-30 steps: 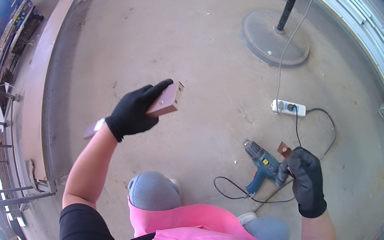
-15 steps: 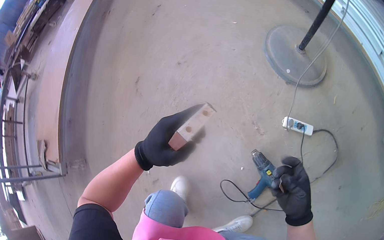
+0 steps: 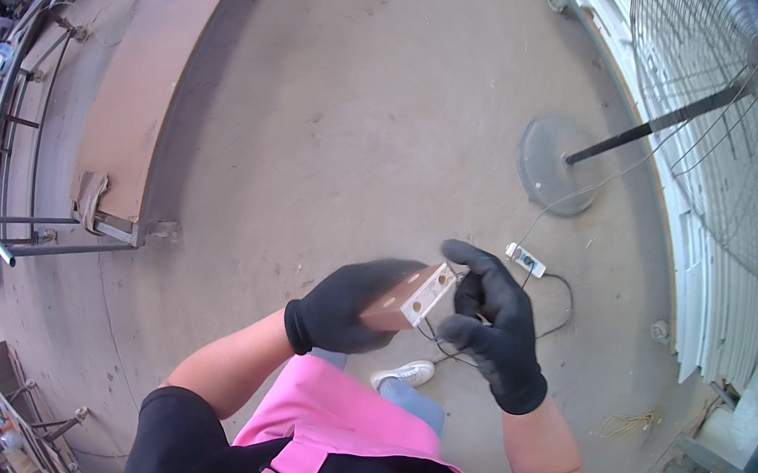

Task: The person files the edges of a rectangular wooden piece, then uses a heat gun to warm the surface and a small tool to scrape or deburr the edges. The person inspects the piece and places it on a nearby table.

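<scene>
My left hand, in a black glove, grips a rectangular wooden block from the left. The block's pale narrow face has two round holes and is turned towards my right hand. Close by its right side is my right hand, also black-gloved, with the index finger stretched past the block's upper corner. Its other fingers curl round something small that I cannot make out. Whether the right fingertips touch the block I cannot tell. A dark cable shows below the block, and the blue heat gun seen earlier is hidden behind my hands.
A white power strip lies on the concrete floor ahead. Beyond it stands a large wire-caged fan on a round base. At left is a long board on a metal frame. White panels line the right.
The view has shifted. My hands have come together: the right moved left to the block. The block is tilted differently, now showing a broad side. The heat gun has gone out of sight.
</scene>
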Available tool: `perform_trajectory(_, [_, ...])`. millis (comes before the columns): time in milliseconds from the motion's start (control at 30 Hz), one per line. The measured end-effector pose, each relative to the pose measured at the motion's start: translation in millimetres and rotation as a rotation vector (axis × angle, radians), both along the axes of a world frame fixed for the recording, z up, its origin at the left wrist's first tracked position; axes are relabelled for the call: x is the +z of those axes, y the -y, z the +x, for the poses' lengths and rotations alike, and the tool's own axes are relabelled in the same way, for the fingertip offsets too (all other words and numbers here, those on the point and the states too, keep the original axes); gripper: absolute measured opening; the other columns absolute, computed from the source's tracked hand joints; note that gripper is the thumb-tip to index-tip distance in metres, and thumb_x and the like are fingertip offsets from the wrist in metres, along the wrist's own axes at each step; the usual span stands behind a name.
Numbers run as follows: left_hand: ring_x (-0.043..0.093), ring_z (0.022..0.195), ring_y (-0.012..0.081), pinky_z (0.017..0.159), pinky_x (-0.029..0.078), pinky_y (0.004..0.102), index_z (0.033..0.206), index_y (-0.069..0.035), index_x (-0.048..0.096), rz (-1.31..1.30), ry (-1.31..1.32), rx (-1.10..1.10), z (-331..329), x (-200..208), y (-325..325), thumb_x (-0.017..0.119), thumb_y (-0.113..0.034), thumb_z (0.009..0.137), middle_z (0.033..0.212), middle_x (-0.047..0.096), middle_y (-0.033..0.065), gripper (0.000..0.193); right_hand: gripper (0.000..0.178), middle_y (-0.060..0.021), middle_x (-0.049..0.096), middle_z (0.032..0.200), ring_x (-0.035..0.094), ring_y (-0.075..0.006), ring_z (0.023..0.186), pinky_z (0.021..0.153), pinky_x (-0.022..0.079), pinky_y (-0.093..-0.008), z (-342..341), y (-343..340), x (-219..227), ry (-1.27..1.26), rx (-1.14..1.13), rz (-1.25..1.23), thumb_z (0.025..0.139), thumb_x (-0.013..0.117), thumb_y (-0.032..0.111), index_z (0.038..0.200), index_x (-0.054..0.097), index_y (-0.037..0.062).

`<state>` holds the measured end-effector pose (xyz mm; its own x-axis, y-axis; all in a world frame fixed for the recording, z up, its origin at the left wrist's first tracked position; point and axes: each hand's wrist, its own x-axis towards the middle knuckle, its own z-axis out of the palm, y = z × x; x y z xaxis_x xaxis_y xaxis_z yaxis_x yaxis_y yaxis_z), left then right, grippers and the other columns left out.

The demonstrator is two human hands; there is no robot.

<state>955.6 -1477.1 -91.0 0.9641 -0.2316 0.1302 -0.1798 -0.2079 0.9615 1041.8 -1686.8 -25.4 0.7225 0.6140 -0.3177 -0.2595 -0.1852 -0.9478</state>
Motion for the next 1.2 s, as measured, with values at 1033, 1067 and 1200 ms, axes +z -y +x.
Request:
perform_trajectory(1033, [0.062, 0.092, 0.0351, 0.083, 0.050, 0.0428, 0.121, -0.003, 0.057, 0.883, 0.430, 1.117, -326.9, 257.3, -8.0, 0.074, -0.008, 0.061, 0.104, 0.063, 0.0143, 0.063, 0.041, 0.0006, 0.044, 0.061, 0.034, -0.0066, 0.046, 0.045, 0.030, -0.0220, -197.3, -100.7, 204.3, -0.360, 0.741, 0.424, 0.107, 0.038, 0.027, 0.117, 0.060, -0.0063])
perform_trajectory(1067, [0.061, 0.093, 0.0352, 0.083, 0.050, 0.0427, 0.121, -0.003, 0.057, 0.888, 0.418, 1.175, -344.6, 257.3, -7.6, 0.074, -0.008, 0.060, 0.104, 0.063, 0.0143, 0.063, 0.041, 0.0006, 0.045, 0.061, 0.034, -0.0062, 0.046, 0.045, 0.030, -0.0218, -208.4, -108.7, 207.8, -0.334, 0.804, 0.416, 0.107, 0.039, 0.027, 0.118, 0.060, -0.0065])
perform_trajectory(1200, [0.063, 0.096, 0.0316, 0.081, 0.052, 0.0402, 0.127, 0.000, 0.052, 0.796, 0.394, 1.341, -416.4, 250.7, -5.9, 0.078, -0.014, 0.069, 0.108, 0.062, 0.0158, 0.065, 0.041, -0.0001, 0.048, 0.062, 0.035, -0.0051, 0.048, 0.046, 0.029, -0.0206, -250.3, -141.6, 221.0, -0.302, 1.018, 0.400, 0.107, 0.041, 0.027, 0.118, 0.059, -0.0069])
